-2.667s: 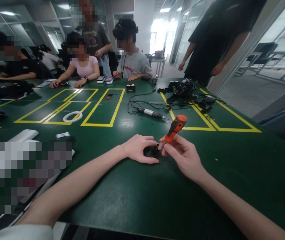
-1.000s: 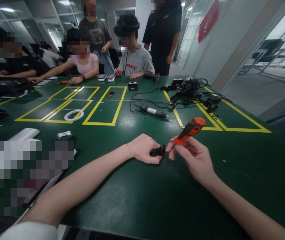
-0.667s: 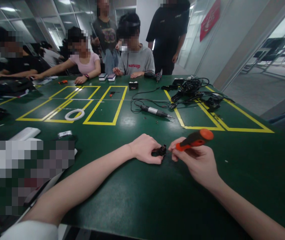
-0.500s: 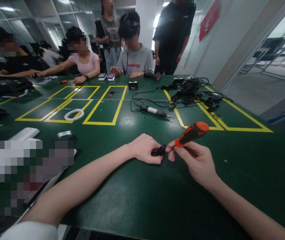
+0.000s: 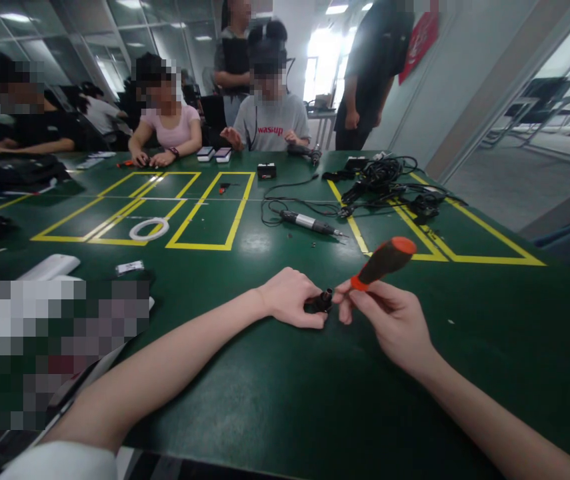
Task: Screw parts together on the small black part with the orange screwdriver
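My left hand (image 5: pixel 292 299) rests on the green table, closed around a small black part (image 5: pixel 323 301) with a short round tube sticking up. Most of that part is hidden under my fingers. Just right of it, my right hand (image 5: pixel 395 319) grips a screwdriver (image 5: pixel 383 261) with a black and orange handle. The handle leans up and to the right, its orange butt end highest. My fingers cover the shaft and tip, so I cannot tell whether the tip touches the black part.
Beyond my hands lies a corded electric screwdriver (image 5: pixel 309 222). Tangled black cables (image 5: pixel 382 180) are heaped at the back right. A white ring (image 5: pixel 149 229) lies inside yellow tape lines. Several people sit or stand across the table (image 5: pixel 245 400).
My hands stay nearly in place; the screwdriver handle has shifted very slightly. Across the table, the person in pink has drawn both hands together, and the standing people have moved right.
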`<state>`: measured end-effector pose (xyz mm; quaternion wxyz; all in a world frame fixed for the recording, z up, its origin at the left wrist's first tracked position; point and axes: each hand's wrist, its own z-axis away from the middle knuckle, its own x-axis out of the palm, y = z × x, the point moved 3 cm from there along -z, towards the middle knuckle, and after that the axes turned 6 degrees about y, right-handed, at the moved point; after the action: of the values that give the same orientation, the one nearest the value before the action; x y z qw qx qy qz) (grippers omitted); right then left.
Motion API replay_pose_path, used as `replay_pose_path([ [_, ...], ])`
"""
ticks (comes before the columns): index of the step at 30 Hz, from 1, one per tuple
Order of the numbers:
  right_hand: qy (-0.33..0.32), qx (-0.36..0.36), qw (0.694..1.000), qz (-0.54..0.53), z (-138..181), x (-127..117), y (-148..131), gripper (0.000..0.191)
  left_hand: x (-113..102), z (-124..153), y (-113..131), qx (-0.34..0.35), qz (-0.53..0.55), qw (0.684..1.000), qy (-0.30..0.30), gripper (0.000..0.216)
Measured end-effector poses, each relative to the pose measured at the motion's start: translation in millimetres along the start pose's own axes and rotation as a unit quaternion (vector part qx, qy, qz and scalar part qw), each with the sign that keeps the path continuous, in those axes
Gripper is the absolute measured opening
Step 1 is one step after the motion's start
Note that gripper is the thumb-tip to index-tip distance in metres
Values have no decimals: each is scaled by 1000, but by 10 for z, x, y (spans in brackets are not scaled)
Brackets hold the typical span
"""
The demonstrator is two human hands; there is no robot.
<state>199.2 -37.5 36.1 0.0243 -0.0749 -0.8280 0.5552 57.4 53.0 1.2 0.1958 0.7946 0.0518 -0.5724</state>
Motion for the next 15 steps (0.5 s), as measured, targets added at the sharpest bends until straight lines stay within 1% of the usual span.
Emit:
replay_pose_path([
  [3, -3, 10, 999, -36, -1, 16, 11, 34, -3, 1, -4, 2, 1, 1000, 2, 40],
  [6, 10, 7, 998, -57, 4, 15, 20, 29, -1, 1, -11, 6, 9, 1000, 2, 39],
  [11, 16, 3, 1000, -23, 8, -7, 20, 29, -9, 1, -5, 4, 9, 1000, 2, 40],
  [15, 7, 1, 1000, -22, 1, -14, 12, 31, -14, 3, 7, 3, 8, 1000, 0, 39],
])
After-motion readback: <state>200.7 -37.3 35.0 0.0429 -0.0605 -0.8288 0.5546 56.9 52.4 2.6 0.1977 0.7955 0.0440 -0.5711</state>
